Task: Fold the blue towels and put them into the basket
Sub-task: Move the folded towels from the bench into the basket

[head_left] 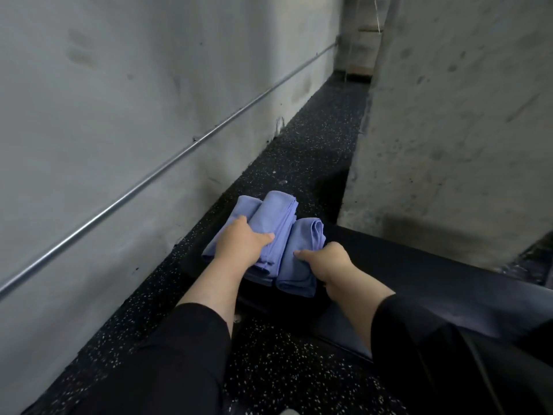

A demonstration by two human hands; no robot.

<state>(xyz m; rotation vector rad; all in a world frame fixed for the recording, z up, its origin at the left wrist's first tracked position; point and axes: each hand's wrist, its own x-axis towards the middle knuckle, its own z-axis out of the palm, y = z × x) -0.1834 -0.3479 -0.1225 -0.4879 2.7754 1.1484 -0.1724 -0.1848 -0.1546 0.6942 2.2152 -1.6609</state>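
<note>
Three folded blue towels lie side by side on a dark, low container that may be the basket [257,298]; its shape is hard to make out. My left hand [242,244] grips the left and middle towels [276,217], thumb on top of the middle one. My right hand [327,265] holds the right towel [305,250] from its right side, thumb pressed on the cloth. Both forearms wear black sleeves.
A grey wall with a metal pipe [149,178] runs along the left. A concrete wall [449,130] stands at the right. A black padded bench [434,283] lies at the right of the towels. Speckled black floor [323,139] stretches ahead.
</note>
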